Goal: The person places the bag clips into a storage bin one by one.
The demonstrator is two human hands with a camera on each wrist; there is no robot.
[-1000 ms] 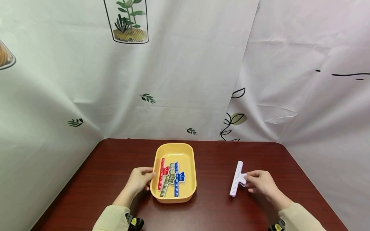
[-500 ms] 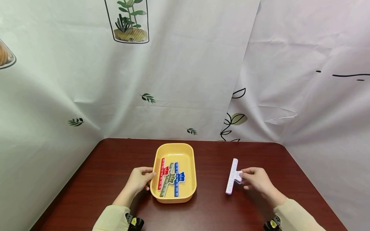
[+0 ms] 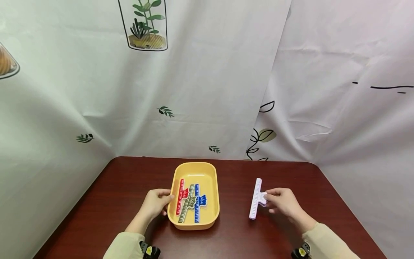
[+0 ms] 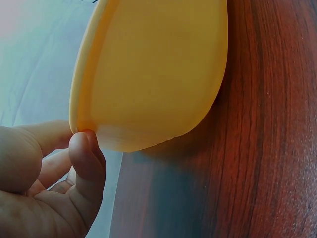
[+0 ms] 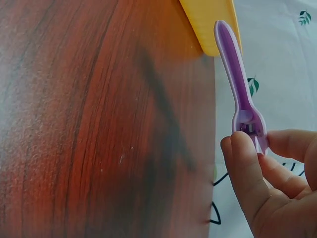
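A yellow tray (image 3: 212,180) sits near the middle of the table. Its left rim is pinched between the thumb and fingers of my left hand (image 3: 153,203); the left wrist view shows the tray's outer wall (image 4: 158,69) close up. Inside lie a red clip (image 3: 180,198), a grey-green clip (image 3: 187,204) and a blue clip (image 3: 197,205), side by side. To the right of the tray, my right hand (image 3: 284,204) pinches a pale purple long clip (image 3: 255,199) by its handle. The right wrist view shows that clip (image 5: 233,69) edge-on, held above the table.
The dark red wooden table (image 3: 226,241) has a white patterned cloth (image 3: 207,90) hanging behind and at its sides. A dark strap with a small device sits on each wrist (image 3: 149,250). The right wrist view catches a corner of the tray (image 5: 213,25).
My right hand has moved left with the purple clip, bringing it nearer the tray. The left hand keeps its hold on the rim, and the tray has stayed put.
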